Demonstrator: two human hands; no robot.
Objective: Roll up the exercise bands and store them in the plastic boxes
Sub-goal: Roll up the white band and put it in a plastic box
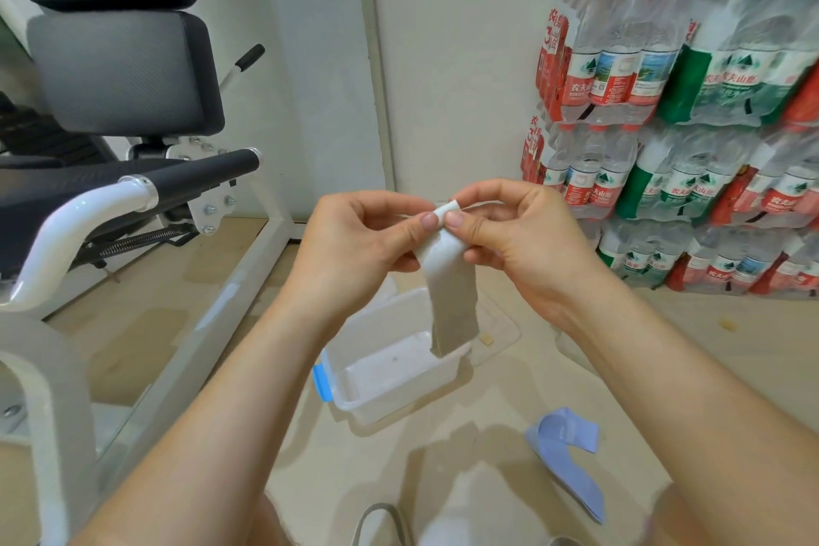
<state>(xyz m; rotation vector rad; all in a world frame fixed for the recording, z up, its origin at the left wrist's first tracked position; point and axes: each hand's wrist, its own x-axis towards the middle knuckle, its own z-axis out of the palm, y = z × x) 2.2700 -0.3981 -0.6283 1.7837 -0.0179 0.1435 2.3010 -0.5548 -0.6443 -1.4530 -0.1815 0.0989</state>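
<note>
Thumbs and forefingers of your left hand (368, 235) and right hand (514, 231) pinch the grey band (452, 297) at its top end, likely to start a tight roll; its tail hangs over the open plastic box (354, 395). Near right, a blue band (567, 452) lies on the pale floor (620, 368). Left stands a gym machine (124, 71), far right stacked water bottles (664, 102).

Gym machine (111, 137) left — stacked water-bottle packs (664, 102) right
</note>
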